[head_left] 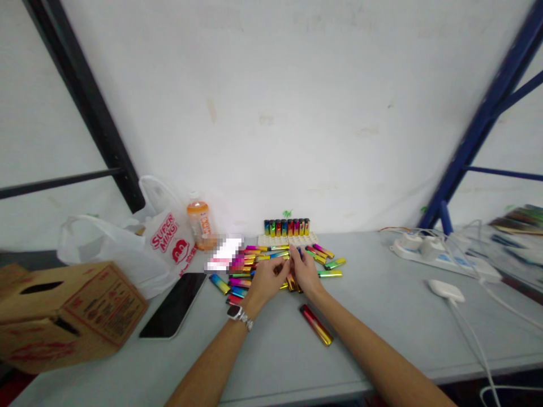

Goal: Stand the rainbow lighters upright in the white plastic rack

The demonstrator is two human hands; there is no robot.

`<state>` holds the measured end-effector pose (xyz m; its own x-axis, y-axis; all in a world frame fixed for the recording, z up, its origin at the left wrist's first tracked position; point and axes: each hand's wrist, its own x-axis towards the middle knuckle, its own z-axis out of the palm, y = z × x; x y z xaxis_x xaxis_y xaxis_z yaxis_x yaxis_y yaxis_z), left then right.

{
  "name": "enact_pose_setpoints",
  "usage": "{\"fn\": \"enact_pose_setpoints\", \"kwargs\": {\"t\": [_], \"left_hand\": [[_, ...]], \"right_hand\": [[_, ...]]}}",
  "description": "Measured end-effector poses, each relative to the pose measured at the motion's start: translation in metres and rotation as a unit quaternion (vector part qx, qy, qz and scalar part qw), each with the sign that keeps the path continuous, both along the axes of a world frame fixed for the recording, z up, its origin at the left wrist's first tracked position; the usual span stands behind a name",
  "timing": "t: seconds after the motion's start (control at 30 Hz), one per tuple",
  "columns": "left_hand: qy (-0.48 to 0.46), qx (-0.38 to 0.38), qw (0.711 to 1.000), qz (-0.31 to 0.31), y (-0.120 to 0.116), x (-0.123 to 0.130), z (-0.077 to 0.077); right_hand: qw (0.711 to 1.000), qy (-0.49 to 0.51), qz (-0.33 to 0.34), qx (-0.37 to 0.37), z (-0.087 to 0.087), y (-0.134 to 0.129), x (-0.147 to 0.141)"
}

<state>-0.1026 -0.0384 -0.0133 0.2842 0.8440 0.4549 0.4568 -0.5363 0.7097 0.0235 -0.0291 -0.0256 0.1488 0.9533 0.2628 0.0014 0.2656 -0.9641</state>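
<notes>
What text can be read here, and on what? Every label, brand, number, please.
"SUPER MING": red print on the white plastic bag; smaller red print lower down is unreadable.
Cardboard box: red and dark print, too blurred to read.
Orange bottle: label print, too small and blurred.
Bright screen: pixelated, nothing legible.
Upright lighters: any markings too small to read.
No readable numbers.

Workroom, grey bench, metal uprights, white wall (scuffed).
</notes>
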Motion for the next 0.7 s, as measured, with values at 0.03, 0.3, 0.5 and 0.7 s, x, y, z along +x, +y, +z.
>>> {"fn": "enact_pose_setpoints", "kwargs": {"t": [0.03,0.3,0.5,0.7], "left_hand": [[-0.003,-0.004,1.000,-0.002,0.000,0.000,0.000],[0.004,-0.010,1.000,0.009,0.002,-0.002,-0.001],[0.004,-0.029,0.999,-0.021,-0.001,-0.001,-0.002],[0.018,-0.031,0.999,-0.019,-0.001,-0.001,-0.004]], "right_hand": [[1.000,0.012,0.022,-0.001,-0.001,0.000,0.000],[0.989,-0.099,0.049,0.099,0.011,0.007,0.016],[0.959,-0.242,-0.008,0.150,0.030,0.054,0.032],[0.952,-0.251,0.034,0.171,0.031,0.107,0.030]]}}
